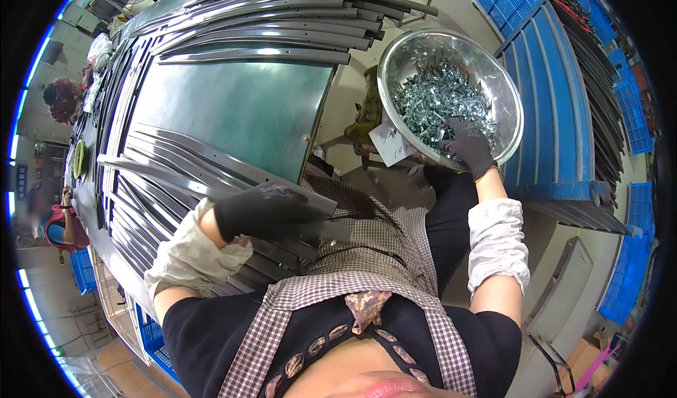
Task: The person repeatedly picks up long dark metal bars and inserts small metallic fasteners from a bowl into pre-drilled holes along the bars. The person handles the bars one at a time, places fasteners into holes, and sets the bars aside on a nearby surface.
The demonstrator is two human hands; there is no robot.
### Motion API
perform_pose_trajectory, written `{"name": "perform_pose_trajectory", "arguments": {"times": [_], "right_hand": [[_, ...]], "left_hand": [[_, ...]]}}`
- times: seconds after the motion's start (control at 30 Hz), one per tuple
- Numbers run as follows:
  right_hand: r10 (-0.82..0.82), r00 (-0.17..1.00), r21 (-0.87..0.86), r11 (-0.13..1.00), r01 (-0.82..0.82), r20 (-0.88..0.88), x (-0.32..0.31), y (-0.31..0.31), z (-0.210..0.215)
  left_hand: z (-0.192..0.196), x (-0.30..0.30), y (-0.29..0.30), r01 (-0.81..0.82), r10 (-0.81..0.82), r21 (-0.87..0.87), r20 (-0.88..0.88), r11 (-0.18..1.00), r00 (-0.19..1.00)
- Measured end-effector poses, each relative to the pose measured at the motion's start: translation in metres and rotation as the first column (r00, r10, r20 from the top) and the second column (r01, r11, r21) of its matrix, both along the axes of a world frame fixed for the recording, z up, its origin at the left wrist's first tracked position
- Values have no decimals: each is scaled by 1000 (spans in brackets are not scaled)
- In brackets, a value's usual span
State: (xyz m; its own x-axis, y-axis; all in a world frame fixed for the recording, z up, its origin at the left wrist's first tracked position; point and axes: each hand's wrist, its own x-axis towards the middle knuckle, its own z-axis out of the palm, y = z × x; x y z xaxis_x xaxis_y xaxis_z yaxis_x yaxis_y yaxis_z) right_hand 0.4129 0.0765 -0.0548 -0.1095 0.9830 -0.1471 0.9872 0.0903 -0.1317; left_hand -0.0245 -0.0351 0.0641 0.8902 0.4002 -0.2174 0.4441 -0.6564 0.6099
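My left hand [264, 212], in a dark glove, is closed round a long dark metal strip [169, 173]. The strip slants across other strips on the bench, and its near end juts out past my fingers in front of my apron. Over on the right, my right hand [469, 147], gloved too, reaches over the near rim of a big shiny metal bowl [389, 56]. Its fingers are bent together at a heap of small shiny metal pieces [441, 98]. Whatever they pinch is hidden by the glove and the heap.
More dark strips [268, 24] lie across the far part of the green-topped bench [233, 109]. A white paper tag [390, 144] hangs at the bowl's side. Right of the bowl stands a blue ribbed rack [546, 109]; blue crates [504, 3] sit beyond. Another person [63, 225] is at the far left.
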Motion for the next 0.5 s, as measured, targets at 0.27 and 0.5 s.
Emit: {"name": "perform_pose_trajectory", "arguments": {"times": [0.27,0.5], "right_hand": [[23,991,14,1000,-21,-134,6,0,-3],[-29,837,135,983,122,-547,7,-9,9]], "left_hand": [[-15,-14,155,-557,499,421,250,715,830],[-95,-15,219,-576,621,748,288,330,729]]}}
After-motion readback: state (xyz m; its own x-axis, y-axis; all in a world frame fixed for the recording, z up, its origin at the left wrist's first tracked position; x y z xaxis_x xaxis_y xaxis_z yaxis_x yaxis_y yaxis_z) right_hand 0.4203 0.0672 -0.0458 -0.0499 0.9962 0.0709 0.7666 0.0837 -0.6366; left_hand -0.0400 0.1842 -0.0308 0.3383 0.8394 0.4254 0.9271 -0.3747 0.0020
